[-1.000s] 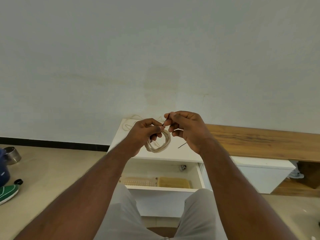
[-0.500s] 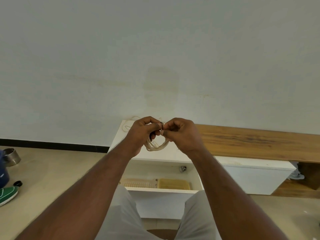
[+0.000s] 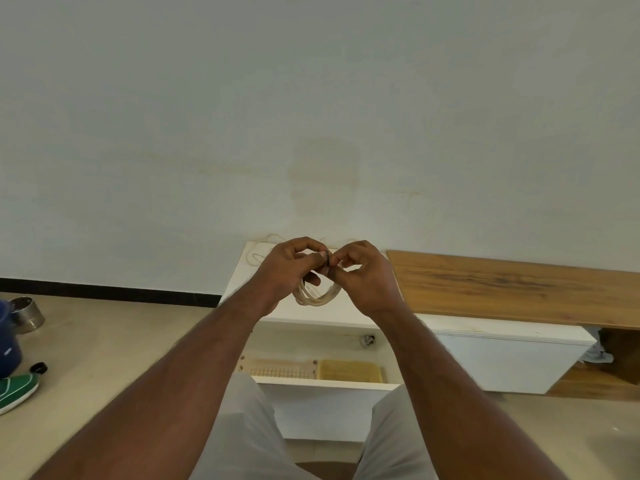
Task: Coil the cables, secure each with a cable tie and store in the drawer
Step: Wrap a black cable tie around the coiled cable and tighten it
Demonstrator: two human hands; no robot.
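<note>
— While both arms reach up the middle of the head view, what do the hands have?

— The left hand (image 3: 289,268) has its fingers curled round the top of the coiled cable (image 3: 317,296), a pale cream bundle of loops that hangs below the knuckles. The right hand (image 3: 363,275) meets it fingertip to fingertip, at about 3 o'clock from the left hand, and pinches the cable tie (image 3: 326,259), a thin dark band seen between the two thumbs.

— Is the tie wrapped round the coil?

— It seems to circle the strands at the top of the coil, though it is small and partly hidden by fingers, so I cannot be sure.

— Where is the coil against the furniture?

— Held in the air in front of the white cabinet (image 3: 242,282). At 6 o'clock from the hands the drawer (image 3: 325,384) stands open, with a pale slotted tray (image 3: 280,368) and a yellow container (image 3: 349,370) side by side inside it.

— Any other cable?

— A loose cable (image 3: 258,252) lies on the cabinet top at 10 o'clock from the left hand. A wooden board (image 3: 512,285) stretches off at 3 o'clock. On the floor at 9 o'clock sit a steel bowl (image 3: 26,313) and a green shoe (image 3: 17,391).
</note>
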